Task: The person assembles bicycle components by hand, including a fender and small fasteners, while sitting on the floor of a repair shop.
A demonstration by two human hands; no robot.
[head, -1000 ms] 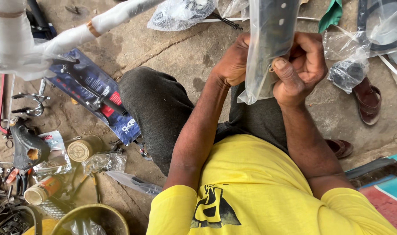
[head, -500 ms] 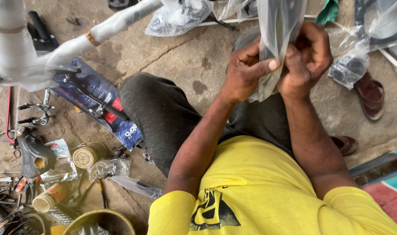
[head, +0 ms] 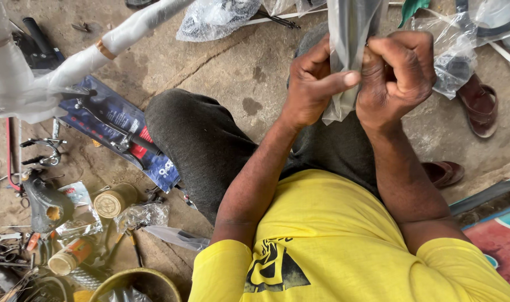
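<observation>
Both hands pinched on clear bag (head: 350, 61) held up over the knees: left hand (head: 313, 84) gripping bag edge, right hand (head: 397, 72) fisted on the other side. Dark part inside, probably metal, hard to tell. Best to keep pinches close together, pull apart evenly. Free room above lap; tools (head: 37, 223) crowd floor left, sandal (head: 478, 103) right.

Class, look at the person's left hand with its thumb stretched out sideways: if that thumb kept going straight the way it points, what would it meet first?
The left hand points its thumb across at the clear plastic bag. The tip already seems to touch the bag, with the right hand just behind it, though depth is hard to judge.
</observation>
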